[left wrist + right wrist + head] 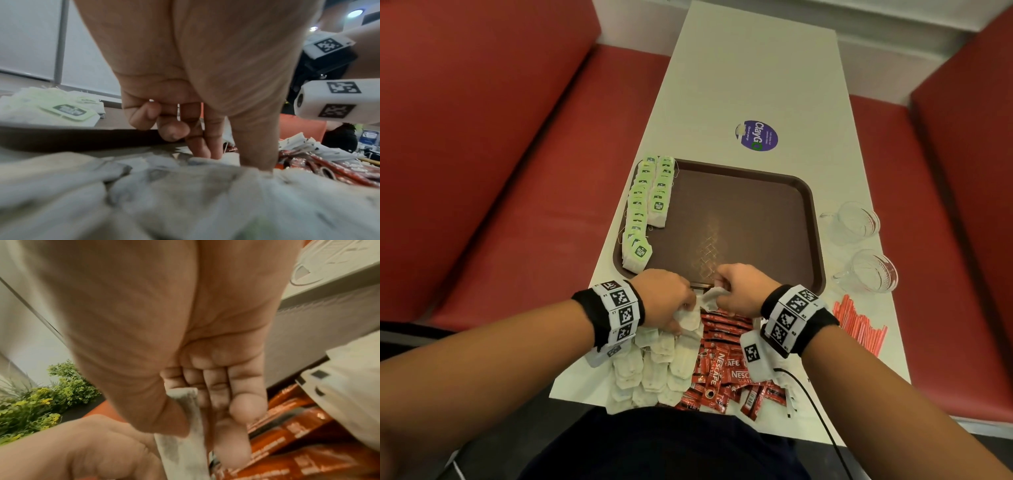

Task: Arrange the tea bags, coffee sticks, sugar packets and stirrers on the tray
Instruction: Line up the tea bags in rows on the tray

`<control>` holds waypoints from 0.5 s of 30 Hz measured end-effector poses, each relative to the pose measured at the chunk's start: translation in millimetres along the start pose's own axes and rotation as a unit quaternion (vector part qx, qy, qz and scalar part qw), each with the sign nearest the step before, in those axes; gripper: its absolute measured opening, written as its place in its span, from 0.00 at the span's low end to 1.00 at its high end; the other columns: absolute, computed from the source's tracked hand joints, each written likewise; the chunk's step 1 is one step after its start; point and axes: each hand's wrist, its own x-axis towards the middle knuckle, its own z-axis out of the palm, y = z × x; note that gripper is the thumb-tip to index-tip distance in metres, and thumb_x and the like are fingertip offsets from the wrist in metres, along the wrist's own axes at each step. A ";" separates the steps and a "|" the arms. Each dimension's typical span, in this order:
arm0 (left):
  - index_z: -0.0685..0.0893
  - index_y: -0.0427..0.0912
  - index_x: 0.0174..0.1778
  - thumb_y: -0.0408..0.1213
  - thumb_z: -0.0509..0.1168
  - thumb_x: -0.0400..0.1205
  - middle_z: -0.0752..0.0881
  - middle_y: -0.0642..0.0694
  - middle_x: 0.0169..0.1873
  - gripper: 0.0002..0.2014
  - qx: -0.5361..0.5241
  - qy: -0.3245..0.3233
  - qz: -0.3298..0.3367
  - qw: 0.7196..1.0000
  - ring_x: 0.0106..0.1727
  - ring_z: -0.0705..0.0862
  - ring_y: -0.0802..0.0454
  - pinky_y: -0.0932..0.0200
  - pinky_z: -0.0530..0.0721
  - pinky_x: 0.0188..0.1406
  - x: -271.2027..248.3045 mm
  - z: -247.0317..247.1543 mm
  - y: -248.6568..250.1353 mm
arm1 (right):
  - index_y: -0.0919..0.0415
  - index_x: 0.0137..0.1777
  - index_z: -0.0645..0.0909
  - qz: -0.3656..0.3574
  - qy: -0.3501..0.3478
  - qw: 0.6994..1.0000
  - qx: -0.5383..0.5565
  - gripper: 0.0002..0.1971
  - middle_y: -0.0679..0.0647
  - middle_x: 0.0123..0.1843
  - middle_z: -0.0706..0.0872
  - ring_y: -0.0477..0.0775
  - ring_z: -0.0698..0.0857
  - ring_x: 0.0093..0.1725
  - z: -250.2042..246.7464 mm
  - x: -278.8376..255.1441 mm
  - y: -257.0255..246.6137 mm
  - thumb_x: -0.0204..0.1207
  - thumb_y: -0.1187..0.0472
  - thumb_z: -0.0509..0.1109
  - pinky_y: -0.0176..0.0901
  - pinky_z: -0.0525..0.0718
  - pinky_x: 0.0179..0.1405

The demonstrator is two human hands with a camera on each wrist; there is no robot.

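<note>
A brown tray (739, 212) holds two rows of green-tagged tea bags (650, 205) along its left edge, which the left wrist view shows as tea bags (61, 110) behind the tray rim (72, 138). A loose pile of tea bags (654, 370) lies before the tray's near edge. Beside it on the right are red coffee sticks (722, 366). My left hand (685, 320) pinches a tea bag (690, 317) at the top of the pile. My right hand (722, 289) pinches another tea bag (710, 295), seen as a tea bag (180, 451) between thumb and fingers.
Orange stirrers (859, 323) lie at the table's right edge. Two glass cups (856, 222) (873, 270) stand right of the tray. A purple sticker (756, 135) marks the table beyond it. Red bench seats flank the table. White packets (304, 146) lie past the coffee sticks (339, 172).
</note>
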 end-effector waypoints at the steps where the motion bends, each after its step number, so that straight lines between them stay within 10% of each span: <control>1: 0.83 0.54 0.63 0.57 0.72 0.76 0.83 0.54 0.55 0.21 0.008 0.002 -0.002 1.000 0.55 0.83 0.50 0.53 0.82 0.47 0.1 0.2 0.6 | 0.52 0.39 0.73 0.003 -0.004 1.000 0.003 0.07 0.49 0.38 0.82 0.50 0.80 0.36 0.9 -0.6 -0.2 0.72 0.62 0.70 0.42 0.77 0.31; 8: 0.80 0.50 0.42 0.45 0.63 0.78 0.85 0.49 0.42 0.04 0.014 0.031 -0.018 0.999 0.43 0.85 0.43 0.51 0.83 0.40 -4.6 -6.9 0.2 | 0.54 0.37 0.67 0.004 -0.001 1.000 0.029 0.11 0.50 0.36 0.76 0.52 0.74 0.35 1.8 -1.6 -3.0 0.77 0.65 0.65 0.43 0.70 0.30; 15: 0.87 0.50 0.50 0.47 0.62 0.85 0.88 0.53 0.39 0.09 -0.150 0.103 -0.042 0.982 0.40 0.84 0.54 0.53 0.84 0.45 -13.0 -15.2 -20.6 | 0.54 0.54 0.72 0.002 0.025 0.996 0.087 0.09 0.56 0.44 0.84 0.55 0.81 0.40 -8.3 -0.7 0.7 0.82 0.68 0.55 0.46 0.78 0.35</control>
